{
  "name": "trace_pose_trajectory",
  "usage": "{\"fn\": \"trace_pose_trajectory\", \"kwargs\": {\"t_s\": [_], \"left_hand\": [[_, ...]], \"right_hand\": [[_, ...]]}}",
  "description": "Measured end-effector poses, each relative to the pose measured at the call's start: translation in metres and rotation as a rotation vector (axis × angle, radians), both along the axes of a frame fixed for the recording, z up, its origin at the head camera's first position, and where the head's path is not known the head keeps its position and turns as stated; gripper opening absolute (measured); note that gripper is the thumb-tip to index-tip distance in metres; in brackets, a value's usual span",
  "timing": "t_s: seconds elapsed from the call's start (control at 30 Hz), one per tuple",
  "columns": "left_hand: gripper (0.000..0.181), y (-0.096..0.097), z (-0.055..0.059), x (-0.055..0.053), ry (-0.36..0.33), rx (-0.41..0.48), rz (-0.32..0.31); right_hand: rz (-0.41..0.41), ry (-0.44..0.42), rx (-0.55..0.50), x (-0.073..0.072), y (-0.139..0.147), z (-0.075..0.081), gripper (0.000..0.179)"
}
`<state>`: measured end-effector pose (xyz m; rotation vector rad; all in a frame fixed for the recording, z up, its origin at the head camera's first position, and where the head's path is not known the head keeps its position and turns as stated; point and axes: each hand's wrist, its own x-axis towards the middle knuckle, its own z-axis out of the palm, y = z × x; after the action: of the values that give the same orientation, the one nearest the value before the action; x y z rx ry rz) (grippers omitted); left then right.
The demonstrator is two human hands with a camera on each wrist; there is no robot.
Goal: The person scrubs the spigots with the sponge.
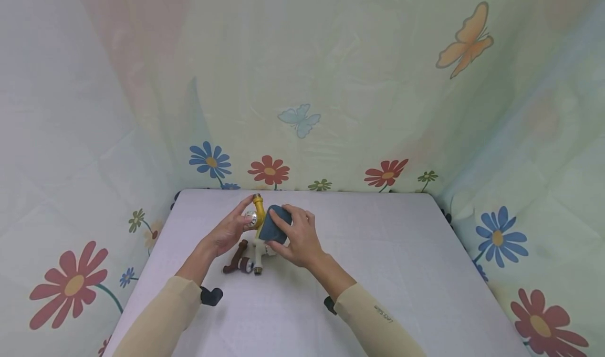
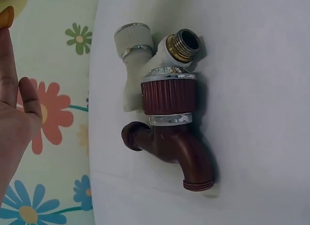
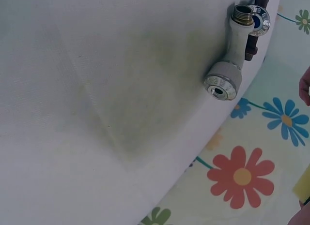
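Observation:
My left hand holds a yellow tap with a silvery knob up above the table. The tap's end peeks in at the corner of the left wrist view. Against the tap's right side, my right hand grips a sponge, blue-grey on the face toward me; a yellow part of the sponge appears in the right wrist view. Below the hands lie a dark red tap and a white tap, close beside each other, both with threaded ends. The right fingers are mostly out of its wrist view.
A white cloth covers the table. Around its back and sides hangs a curtain printed with flowers and butterflies. Dark straps show at the wrists.

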<state>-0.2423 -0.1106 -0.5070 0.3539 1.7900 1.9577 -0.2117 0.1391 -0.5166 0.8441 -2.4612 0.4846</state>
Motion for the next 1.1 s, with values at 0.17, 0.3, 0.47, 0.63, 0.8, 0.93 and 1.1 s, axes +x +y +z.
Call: {"fn": "trace_pose_trajectory", "kwargs": {"t_s": [0.17,0.3,0.47,0.63,0.8,0.93,1.1], "left_hand": [[0.085,0.0008,0.0003,0.0013,0.012,-0.012,0.016],[0.086,0.0012,0.0005,0.0015,0.015,-0.012,0.027],[0.085,0.0009,0.0014,0.0012,0.011,-0.015,0.041],[0.084,0.0004,0.0026,0.0014,0.002,-0.019,0.048],[0.082,-0.0012,0.0032,0.0004,0.012,-0.007,0.053],[0.081,-0.0029,0.0043,0.0004,0.016,0.019,0.059],[0.081,-0.0041,0.0042,0.0003,0.005,0.026,0.080]], "right_hand": [[-0.023,-0.015,0.020,0.0005,0.0021,0.0003,0.077],[-0.039,-0.031,0.025,0.0008,0.0032,-0.0011,0.077],[-0.059,-0.038,0.024,0.0010,0.0032,-0.0022,0.078],[-0.065,-0.043,0.016,0.0006,0.0030,-0.0019,0.081],[-0.069,-0.064,0.005,0.0004,0.0029,-0.0007,0.081],[-0.075,-0.069,-0.002,0.0004,0.0024,0.0000,0.082],[-0.075,-0.055,-0.012,-0.0008,0.0019,-0.0005,0.084]]}}
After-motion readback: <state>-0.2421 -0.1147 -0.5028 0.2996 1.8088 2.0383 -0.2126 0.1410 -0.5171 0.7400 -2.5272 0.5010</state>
